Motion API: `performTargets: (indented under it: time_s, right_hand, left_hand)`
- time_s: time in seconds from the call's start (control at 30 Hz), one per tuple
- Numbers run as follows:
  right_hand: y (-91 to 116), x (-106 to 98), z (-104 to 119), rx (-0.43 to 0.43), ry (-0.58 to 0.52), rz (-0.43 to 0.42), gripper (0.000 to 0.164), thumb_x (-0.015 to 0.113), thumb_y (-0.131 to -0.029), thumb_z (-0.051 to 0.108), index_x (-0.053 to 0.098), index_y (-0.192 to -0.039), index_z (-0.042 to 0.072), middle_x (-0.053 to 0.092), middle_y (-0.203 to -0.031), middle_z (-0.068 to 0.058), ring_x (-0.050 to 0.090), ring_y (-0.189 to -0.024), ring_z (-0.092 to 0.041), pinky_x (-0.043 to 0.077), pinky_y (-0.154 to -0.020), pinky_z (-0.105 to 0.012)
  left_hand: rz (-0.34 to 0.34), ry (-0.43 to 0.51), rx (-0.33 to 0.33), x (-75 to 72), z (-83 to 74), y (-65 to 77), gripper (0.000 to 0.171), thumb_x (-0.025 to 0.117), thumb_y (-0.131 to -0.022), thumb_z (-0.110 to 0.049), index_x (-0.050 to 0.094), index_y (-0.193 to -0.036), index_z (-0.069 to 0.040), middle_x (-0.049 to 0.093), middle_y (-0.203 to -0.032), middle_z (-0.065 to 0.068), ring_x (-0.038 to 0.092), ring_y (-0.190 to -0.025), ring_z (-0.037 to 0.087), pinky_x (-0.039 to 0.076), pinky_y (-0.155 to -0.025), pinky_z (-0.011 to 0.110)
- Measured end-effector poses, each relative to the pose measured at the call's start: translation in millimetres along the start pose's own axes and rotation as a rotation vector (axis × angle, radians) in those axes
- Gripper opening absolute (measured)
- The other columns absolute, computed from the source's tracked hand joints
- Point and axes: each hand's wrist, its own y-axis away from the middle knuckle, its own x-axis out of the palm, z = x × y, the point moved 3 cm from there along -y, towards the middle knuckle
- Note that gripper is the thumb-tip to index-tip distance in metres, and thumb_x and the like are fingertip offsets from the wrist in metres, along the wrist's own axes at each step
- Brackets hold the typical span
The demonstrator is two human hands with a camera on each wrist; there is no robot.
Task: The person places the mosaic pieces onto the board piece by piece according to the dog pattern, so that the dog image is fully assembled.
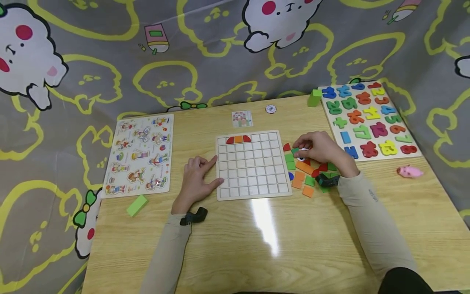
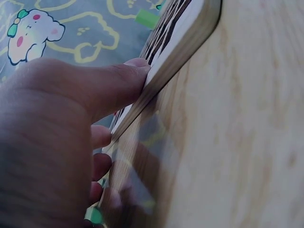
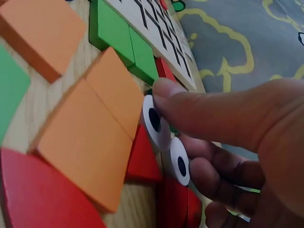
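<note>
My left hand (image 1: 195, 179) rests beside the wooden grid board (image 1: 254, 173), thumb and index fingertips at its left edge. Near the board's top row, an orange square (image 1: 238, 139) sits between two red curved pieces. To the right of the board, my right hand (image 1: 323, 148) reaches over a pile of coloured blocks. In the right wrist view, its thumb and fingers pinch a round white eye piece (image 3: 153, 121) with a black pupil. A second eye piece (image 3: 180, 162) is right by the fingertips. Orange blocks (image 3: 88, 137), red pieces (image 3: 42, 194) and green blocks (image 3: 113, 32) lie around them.
A picture puzzle board (image 1: 141, 155) lies at the left, with a green block (image 1: 137, 205) below it. A small picture card (image 1: 242, 119) and a round chip (image 1: 270, 109) are behind the grid. At right are a number puzzle (image 1: 371, 118), another green block (image 1: 314, 98) and a pink pig (image 1: 410, 171).
</note>
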Motion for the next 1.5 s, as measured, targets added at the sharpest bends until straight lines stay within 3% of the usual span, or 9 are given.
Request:
performTargets:
  time_s: [0.3, 0.57, 0.67, 0.77, 0.9, 1.1, 1.3, 1.5]
  right_hand:
    - [-5.6, 0.8, 2.8, 0.051, 0.014, 0.015, 0.023, 0.08, -0.084, 0.025, 0.069, -0.097, 0.011, 0.065, -0.088, -0.004, 0.056, -0.077, -0.02, 0.045, -0.072, -0.035]
    - [-8.4, -2.0, 0.0, 0.06, 0.02, -0.06, 0.019, 0.074, -0.089, 0.019, 0.07, -0.103, 0.008, 0.066, -0.095, -0.01, 0.058, -0.084, -0.025, 0.046, -0.075, -0.04]
    - [-12.0, -2.6, 4.5, 0.037, 0.029, -0.085, 0.024, 0.074, -0.088, 0.017, 0.071, -0.111, 0.007, 0.066, -0.103, -0.013, 0.059, -0.092, -0.029, 0.046, -0.081, -0.046]
    - [-17.5, 0.7, 12.7, -0.016, 0.024, -0.054, 0.031, 0.076, -0.087, 0.018, 0.071, -0.116, 0.008, 0.066, -0.108, -0.014, 0.057, -0.097, -0.031, 0.044, -0.085, -0.049]
    - [-23.1, 6.7, 19.8, -0.064, 0.043, -0.002, 0.028, 0.078, -0.085, 0.02, 0.074, -0.111, 0.01, 0.068, -0.107, -0.012, 0.058, -0.097, -0.03, 0.042, -0.087, -0.048]
    - [-25.3, 7.9, 21.3, -0.066, 0.073, -0.018, 0.021, 0.08, -0.083, 0.018, 0.072, -0.101, 0.009, 0.068, -0.098, -0.01, 0.057, -0.094, -0.03, 0.041, -0.088, -0.048]
    - [-25.5, 11.2, 23.2, -0.127, 0.108, -0.039, 0.02, 0.072, -0.091, 0.014, 0.068, -0.107, 0.004, 0.065, -0.103, -0.015, 0.056, -0.098, -0.032, 0.043, -0.088, -0.049]
    - [-27.4, 10.9, 23.0, -0.109, 0.103, -0.115, 0.024, 0.063, -0.097, 0.017, 0.065, -0.116, 0.002, 0.061, -0.108, -0.017, 0.054, -0.1, -0.032, 0.043, -0.089, -0.05]
  left_hand:
    - [0.005, -0.001, -0.002, -0.6, 2.8, -0.1, 0.075, 0.072, -0.083, -0.053, 0.049, -0.147, -0.022, 0.046, -0.114, 0.006, 0.035, -0.096, 0.024, 0.025, -0.085, 0.041]
    - [0.012, -0.002, -0.011, -1.3, 2.1, -0.6, 0.075, 0.072, -0.083, -0.054, 0.048, -0.148, -0.024, 0.046, -0.114, 0.005, 0.035, -0.096, 0.023, 0.026, -0.085, 0.04]
    - [0.01, -0.001, -0.011, -1.8, 2.1, -0.3, 0.075, 0.072, -0.083, -0.053, 0.048, -0.148, -0.023, 0.047, -0.114, 0.006, 0.035, -0.096, 0.024, 0.026, -0.085, 0.04]
    - [0.001, 0.001, -0.012, -2.6, 2.2, 0.2, 0.075, 0.072, -0.083, -0.052, 0.049, -0.147, -0.023, 0.047, -0.113, 0.006, 0.036, -0.095, 0.024, 0.026, -0.085, 0.041]
    - [-0.001, -0.002, -0.008, -2.3, 1.9, 0.2, 0.075, 0.072, -0.083, -0.052, 0.049, -0.147, -0.022, 0.047, -0.113, 0.006, 0.036, -0.096, 0.024, 0.026, -0.085, 0.041]
    - [0.009, -0.01, -0.004, 0.0, 1.7, -1.4, 0.074, 0.071, -0.084, -0.054, 0.049, -0.147, -0.023, 0.047, -0.113, 0.005, 0.036, -0.096, 0.023, 0.027, -0.086, 0.041]
    - [0.004, -0.016, -0.004, -0.9, 2.4, -2.1, 0.074, 0.071, -0.084, -0.054, 0.049, -0.147, -0.022, 0.047, -0.113, 0.005, 0.036, -0.095, 0.023, 0.027, -0.085, 0.041]
    - [0.01, -0.021, -0.006, -1.4, 3.5, -2.6, 0.075, 0.07, -0.083, -0.056, 0.049, -0.147, -0.024, 0.047, -0.112, 0.004, 0.036, -0.095, 0.023, 0.027, -0.085, 0.04]
